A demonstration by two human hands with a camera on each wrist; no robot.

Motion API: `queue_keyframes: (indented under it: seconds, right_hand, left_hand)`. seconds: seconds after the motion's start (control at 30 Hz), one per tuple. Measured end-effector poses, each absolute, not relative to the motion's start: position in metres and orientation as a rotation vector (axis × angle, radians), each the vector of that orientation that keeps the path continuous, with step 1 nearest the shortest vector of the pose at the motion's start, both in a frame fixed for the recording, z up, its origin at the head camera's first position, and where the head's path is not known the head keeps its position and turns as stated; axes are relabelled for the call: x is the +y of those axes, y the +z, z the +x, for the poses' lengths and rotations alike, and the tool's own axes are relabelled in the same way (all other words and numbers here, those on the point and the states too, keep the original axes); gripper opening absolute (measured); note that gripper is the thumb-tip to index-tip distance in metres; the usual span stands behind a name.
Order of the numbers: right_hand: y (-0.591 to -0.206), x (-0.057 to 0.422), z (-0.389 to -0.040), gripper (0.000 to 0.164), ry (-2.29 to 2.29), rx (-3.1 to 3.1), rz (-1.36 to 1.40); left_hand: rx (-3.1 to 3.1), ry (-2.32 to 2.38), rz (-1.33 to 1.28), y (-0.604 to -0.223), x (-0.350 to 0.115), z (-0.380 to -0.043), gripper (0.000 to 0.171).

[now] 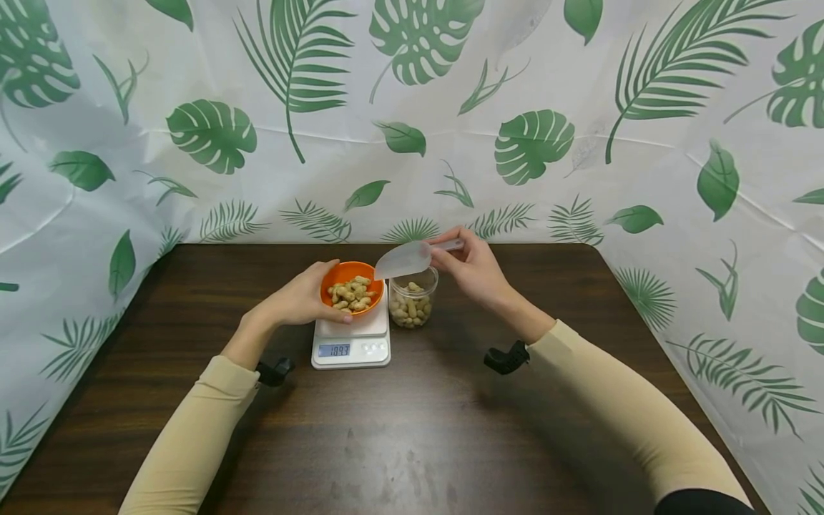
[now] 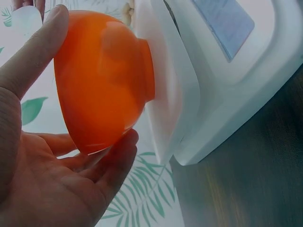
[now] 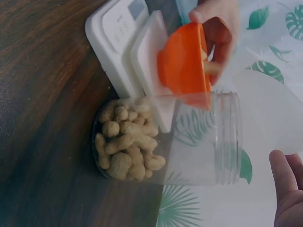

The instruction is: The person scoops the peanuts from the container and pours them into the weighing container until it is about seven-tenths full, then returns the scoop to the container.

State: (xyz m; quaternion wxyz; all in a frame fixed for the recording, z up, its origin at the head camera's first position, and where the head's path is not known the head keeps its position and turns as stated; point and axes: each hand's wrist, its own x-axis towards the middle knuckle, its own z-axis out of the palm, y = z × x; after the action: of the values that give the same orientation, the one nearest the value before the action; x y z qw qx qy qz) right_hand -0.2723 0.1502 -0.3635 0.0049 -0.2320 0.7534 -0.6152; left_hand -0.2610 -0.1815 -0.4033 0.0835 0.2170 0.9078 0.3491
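An orange bowl (image 1: pixel 347 270) holding unshelled peanuts (image 1: pixel 351 295) stands on a white kitchen scale (image 1: pixel 373 362). My left hand (image 1: pixel 301 295) grips the bowl from the left, thumb on the near side and fingers round the far side. In the left wrist view the base of the bowl (image 2: pixel 102 80) touches the scale's platform. With its handle pinched in my right hand (image 1: pixel 475 270), a translucent scoop (image 1: pixel 404 260) hangs above the jar, its tip near the bowl's right rim. No peanuts show in the scoop. The clear jar (image 3: pixel 196 163) is partly filled with peanuts.
The scale's display (image 1: pixel 334 350) is lit with digits. All of this stands near the back edge of a dark wooden table (image 1: pixel 412 436). A white leaf-printed sheet (image 1: pixel 450 143) hangs behind it and at both sides.
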Motion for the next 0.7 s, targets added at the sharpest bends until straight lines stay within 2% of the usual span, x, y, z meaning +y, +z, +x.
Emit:
queue_keyframes:
  seconds: [0.7]
  right_hand:
    - [-0.362,0.188,-0.273,0.027,-2.058,2.326,-0.662]
  left_hand:
    - [2.707,1.030,0.661,-0.404,-0.182,-0.261,0.115]
